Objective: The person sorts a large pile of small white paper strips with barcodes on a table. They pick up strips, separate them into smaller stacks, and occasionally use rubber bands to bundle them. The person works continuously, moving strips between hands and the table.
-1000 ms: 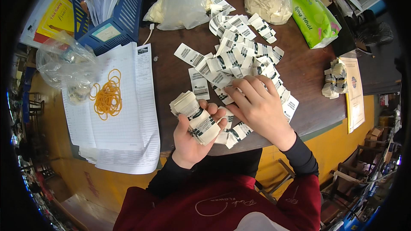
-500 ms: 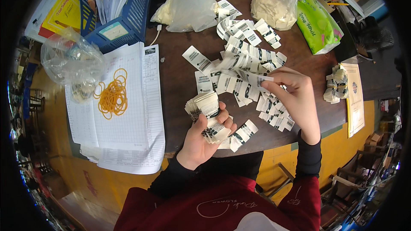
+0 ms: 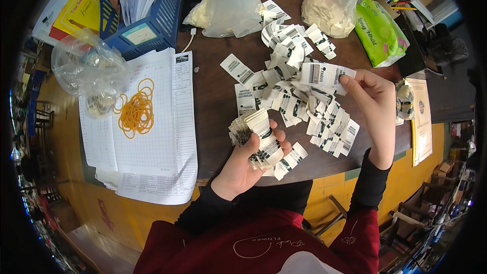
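left hand (image 3: 248, 160) clamped round stack of white labels (image 3: 257, 137); right hand (image 3: 373, 104) pinches single label (image 3: 322, 74) above loose label pile (image 3: 299, 91) on dark table (image 3: 213, 116).

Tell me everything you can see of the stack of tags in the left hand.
The stack of white paper tags with black print sits in the left hand, fingers wrapped round it, thumb on its side. The tags lie roughly aligned, edges slightly fanned, tilted up-left. It is held above the near edge of the dark brown wooden table.
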The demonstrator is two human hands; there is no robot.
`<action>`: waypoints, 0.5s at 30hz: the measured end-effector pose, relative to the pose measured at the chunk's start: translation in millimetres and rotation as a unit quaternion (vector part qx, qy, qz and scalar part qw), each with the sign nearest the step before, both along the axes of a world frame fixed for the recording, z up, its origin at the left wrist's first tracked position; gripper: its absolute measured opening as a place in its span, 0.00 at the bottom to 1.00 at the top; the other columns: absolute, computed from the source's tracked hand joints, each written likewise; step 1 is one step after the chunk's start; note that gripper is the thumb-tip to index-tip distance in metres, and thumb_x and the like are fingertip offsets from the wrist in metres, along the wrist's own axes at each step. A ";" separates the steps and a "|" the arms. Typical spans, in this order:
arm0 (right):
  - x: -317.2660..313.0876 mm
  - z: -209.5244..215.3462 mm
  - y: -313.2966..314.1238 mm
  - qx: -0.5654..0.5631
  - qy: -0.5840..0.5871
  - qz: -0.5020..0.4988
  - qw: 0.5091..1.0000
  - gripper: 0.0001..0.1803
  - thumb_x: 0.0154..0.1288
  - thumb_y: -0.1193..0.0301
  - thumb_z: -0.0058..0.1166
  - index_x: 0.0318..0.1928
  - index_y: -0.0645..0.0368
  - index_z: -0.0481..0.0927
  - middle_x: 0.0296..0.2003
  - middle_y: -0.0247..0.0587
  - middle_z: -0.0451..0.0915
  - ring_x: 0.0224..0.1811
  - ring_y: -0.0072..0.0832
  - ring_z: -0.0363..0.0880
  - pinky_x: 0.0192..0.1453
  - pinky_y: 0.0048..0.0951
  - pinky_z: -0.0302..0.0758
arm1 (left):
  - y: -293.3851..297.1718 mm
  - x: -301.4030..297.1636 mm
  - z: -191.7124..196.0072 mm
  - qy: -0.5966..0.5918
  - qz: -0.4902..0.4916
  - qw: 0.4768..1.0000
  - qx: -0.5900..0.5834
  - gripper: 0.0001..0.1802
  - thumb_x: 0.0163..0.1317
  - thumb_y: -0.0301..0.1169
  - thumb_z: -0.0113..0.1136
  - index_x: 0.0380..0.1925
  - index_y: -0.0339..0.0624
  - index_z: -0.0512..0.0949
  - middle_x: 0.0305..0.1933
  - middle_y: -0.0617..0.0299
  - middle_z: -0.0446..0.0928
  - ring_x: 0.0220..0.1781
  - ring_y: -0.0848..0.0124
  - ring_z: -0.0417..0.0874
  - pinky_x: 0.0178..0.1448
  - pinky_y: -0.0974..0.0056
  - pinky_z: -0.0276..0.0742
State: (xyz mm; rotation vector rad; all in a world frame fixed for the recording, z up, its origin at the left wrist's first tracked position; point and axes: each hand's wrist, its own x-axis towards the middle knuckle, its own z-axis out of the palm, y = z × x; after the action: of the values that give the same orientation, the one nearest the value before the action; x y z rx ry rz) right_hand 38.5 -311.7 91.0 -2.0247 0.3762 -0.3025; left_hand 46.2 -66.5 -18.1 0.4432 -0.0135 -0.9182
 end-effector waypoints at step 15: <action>-17.2 3.5 15.1 -0.158 -0.194 0.002 0.968 0.04 0.59 0.80 0.62 0.35 0.68 0.82 0.29 0.36 0.80 0.31 0.22 0.76 0.39 0.22 0.71 | 1.1 0.8 -3.0 -0.031 -0.022 0.999 0.029 0.35 0.60 0.54 0.63 0.59 0.46 0.66 0.56 0.58 0.73 0.63 0.60 0.73 0.72 0.48 0.64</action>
State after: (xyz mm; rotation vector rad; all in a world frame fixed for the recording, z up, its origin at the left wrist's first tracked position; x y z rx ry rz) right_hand 21.2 -296.6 94.4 -2.2095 0.0799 -0.7840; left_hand 46.9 -65.4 -21.1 0.5272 -0.0521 -0.9497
